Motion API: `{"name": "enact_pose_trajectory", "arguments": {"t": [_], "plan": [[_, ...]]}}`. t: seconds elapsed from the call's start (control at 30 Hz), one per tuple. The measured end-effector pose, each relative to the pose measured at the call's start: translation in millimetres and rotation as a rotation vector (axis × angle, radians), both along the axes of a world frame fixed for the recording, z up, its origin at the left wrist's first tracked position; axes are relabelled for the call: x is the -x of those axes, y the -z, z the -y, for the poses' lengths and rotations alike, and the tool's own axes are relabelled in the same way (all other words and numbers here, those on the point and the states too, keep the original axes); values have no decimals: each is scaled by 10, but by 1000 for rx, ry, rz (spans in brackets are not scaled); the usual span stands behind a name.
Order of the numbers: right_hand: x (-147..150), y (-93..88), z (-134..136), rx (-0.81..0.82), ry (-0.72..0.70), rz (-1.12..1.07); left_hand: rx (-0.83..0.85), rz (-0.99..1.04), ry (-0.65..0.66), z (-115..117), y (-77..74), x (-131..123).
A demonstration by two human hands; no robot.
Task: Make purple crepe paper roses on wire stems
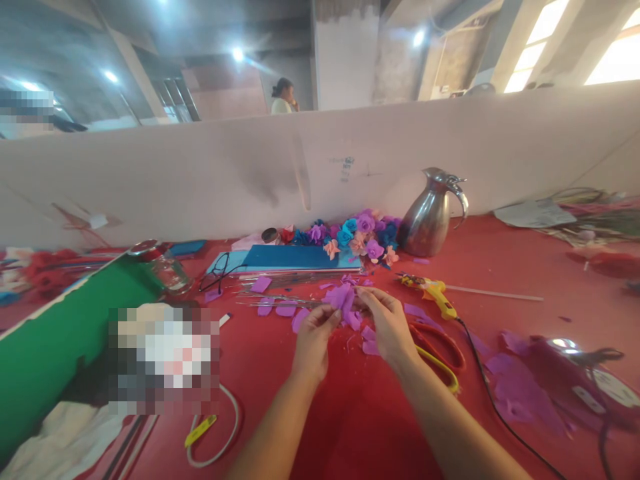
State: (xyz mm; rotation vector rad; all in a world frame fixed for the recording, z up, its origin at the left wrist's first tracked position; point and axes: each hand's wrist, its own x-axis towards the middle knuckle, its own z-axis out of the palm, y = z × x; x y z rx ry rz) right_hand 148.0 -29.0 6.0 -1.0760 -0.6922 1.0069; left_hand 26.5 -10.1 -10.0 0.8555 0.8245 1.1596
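Both my hands meet over the red table (350,413) around a small purple paper flower (341,298). My left hand (313,340) pinches its lower left side with fingers closed. My right hand (387,327) pinches its right side, fingers curled. Loose purple petal pieces (287,309) lie on the table just beyond and beside my hands. Thin metal wires (270,301) lie to the left of the flower.
A yellow glue gun (435,293) and red-and-yellow scissors (440,353) lie right of my hands. A pile of finished paper flowers (357,235), a steel jug (431,213), blue sheets (295,257) and a glass jar (167,268) stand behind. A green roll (60,333) lies left. A person stands beyond the white partition (200,173).
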Motion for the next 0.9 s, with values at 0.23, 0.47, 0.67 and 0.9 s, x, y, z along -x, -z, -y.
{"name": "enact_pose_trajectory", "arguments": {"t": [0.23, 0.47, 0.67, 0.9], "plan": [[-11, 54, -42, 140, -146, -76, 102, 93, -17, 0, -109, 25], [-3, 64, -35, 92, -310, -76, 122, 122, 4, -15, -82, 30], [-10, 76, -30, 78, -320, -52, 108, 92, 2, 5, -137, 27], [16, 54, -21, 89, -274, -34, 80, 73, 6, 3, -101, 20]]}}
